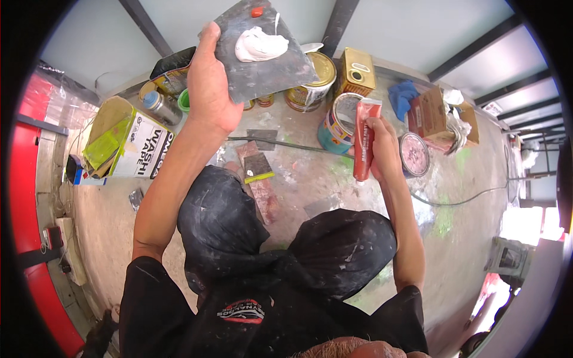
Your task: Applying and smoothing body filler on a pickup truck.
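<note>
My left hand (213,98) grips the edge of a dark, flat mixing board (245,85), held up in front of me. On the board lie a mound of white putty (261,45) and a small orange-red dab (257,12) near its far edge. In my right hand (385,148) is a red squeeze tube (362,146), upright between thumb and fingers, apart from the board. Whether its end is capped is not clear. Behind the tube stands an open teal can (332,136).
Beyond my knees stand a round gold can (322,71), a rectangular gold tin (357,64) and an open can with pink residue (413,156). A cardboard box (425,117) sits right, a white box (143,147) left. A cable (286,144) and sanding block (258,166) lie on the floor.
</note>
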{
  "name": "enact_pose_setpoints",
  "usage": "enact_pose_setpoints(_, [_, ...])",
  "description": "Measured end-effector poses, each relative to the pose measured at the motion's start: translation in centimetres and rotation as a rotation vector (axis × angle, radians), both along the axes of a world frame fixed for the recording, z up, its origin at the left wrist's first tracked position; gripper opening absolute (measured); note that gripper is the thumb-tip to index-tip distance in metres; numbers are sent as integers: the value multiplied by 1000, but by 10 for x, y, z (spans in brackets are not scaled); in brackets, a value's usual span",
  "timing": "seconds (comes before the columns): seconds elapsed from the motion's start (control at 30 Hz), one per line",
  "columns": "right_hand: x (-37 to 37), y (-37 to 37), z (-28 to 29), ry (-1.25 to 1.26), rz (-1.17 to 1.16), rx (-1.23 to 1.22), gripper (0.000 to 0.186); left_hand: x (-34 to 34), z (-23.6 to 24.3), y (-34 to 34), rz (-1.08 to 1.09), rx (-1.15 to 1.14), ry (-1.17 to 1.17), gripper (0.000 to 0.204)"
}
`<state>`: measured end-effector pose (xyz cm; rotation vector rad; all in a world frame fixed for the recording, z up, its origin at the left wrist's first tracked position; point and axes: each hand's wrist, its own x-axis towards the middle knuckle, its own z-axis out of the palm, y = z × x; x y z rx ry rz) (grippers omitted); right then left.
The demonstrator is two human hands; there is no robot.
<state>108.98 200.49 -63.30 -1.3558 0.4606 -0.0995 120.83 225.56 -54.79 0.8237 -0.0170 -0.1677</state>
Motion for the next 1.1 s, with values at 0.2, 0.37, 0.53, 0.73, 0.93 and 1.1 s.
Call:
enact_pose_setpoints(0.2, [81, -15, -51, -12, 56, 56, 21, -7, 7, 3, -41, 27, 67, 43])
enact_pose_setpoints(0.37, [198, -26, -92, -8, -159, 59, 21, -9, 7, 13, -49, 21, 80, 41])
enact_pose_setpoints(0.53, [268, -58, -148, -7, -164, -124, 29, 0, 2, 18, 16, 113, 107, 42])
enact_pose_setpoints(0.73, [248, -46, -178, -113, 47, -1261, 40, -5, 7, 16, -194, -75, 51, 47])
enact_pose_setpoints(0.93, [106, 15, -110, -525, -153, -1093, 31, 7, -8, 14, -116, 13, -42, 43])
enact_pose_setpoints(1.1, [-19, 27, -201, -172, 254, -1045, 28, 17, -17, 15, -91, -2, -20, 39])
